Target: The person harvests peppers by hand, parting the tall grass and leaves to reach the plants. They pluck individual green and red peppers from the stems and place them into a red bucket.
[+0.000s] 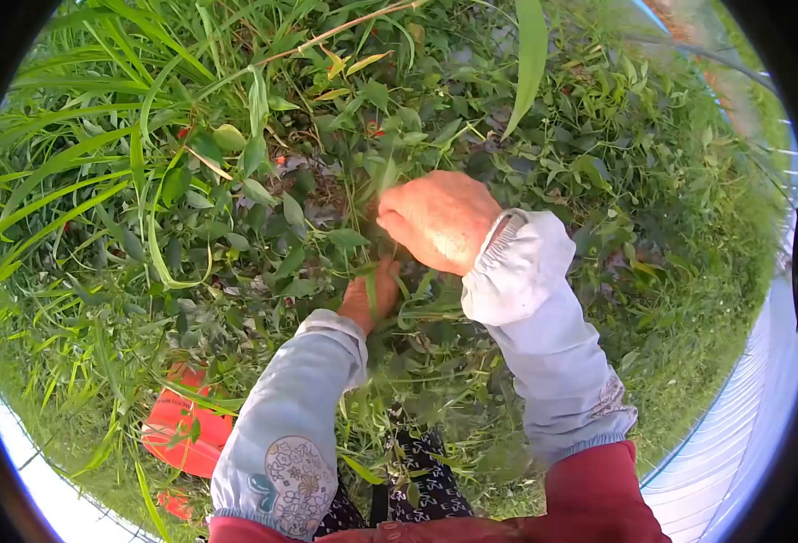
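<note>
My right hand (441, 221) is closed in a fist over the green plants at the middle of the view, its knuckles up. Whatever its fingers hold is hidden under the hand. Just below and to the left, my left hand (372, 294) reaches low among the leaves, and foliage covers most of its fingers. Green stems and blades (385, 176) rise beside the right fist. Small red fruits (281, 160) show among the leaves up and to the left of the hands.
A red container (186, 430) sits in the grass at the lower left, partly covered by leaves. Tall grass blades (64, 163) lean in from the left. A long dry stem (326, 36) crosses the top. Pale ribbed sheeting (734, 434) borders the right side.
</note>
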